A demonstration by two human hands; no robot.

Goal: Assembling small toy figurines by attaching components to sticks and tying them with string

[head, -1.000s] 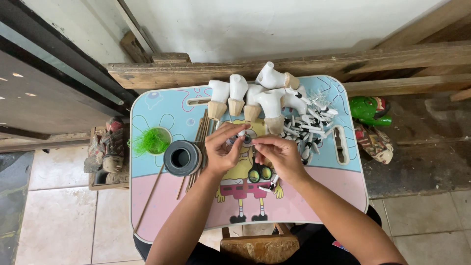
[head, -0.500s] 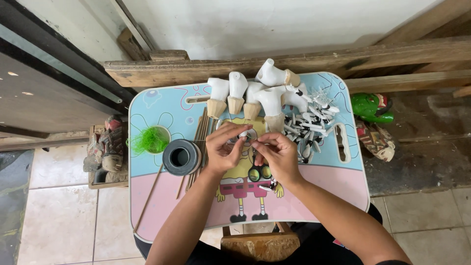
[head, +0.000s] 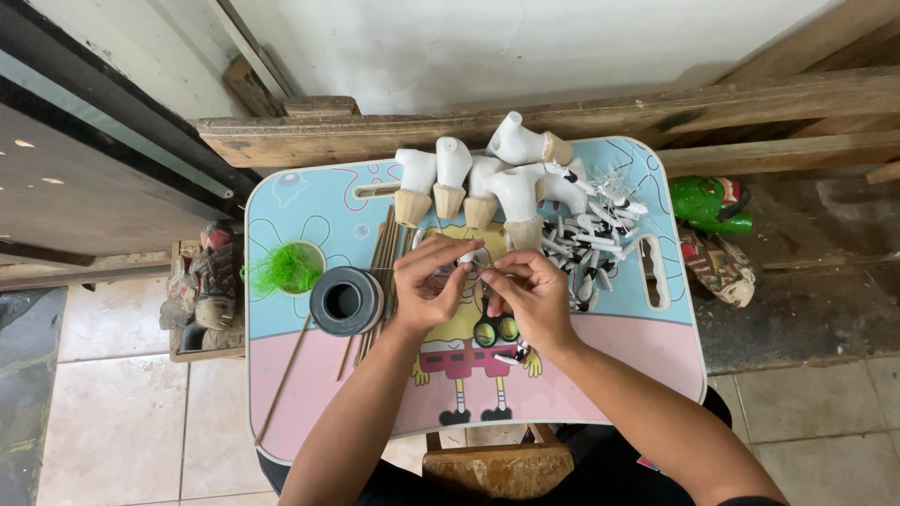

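My left hand and my right hand meet over the middle of a small cartoon-printed tray table. Together their fingertips pinch a small white piece with a dark tip. Just beyond the hands stand several white carved figures with bare wooden bases. To the right of the hands lies a heap of small white and black pieces.
A dark roll of tape and a tuft of green fibre lie left of my hands, beside thin wooden sticks. Painted masks sit on the floor at left; a green mask at right. Wooden planks line the wall.
Both hands stay together over the table's middle; the fingers have shifted slightly on the small white piece. Nothing else has moved.
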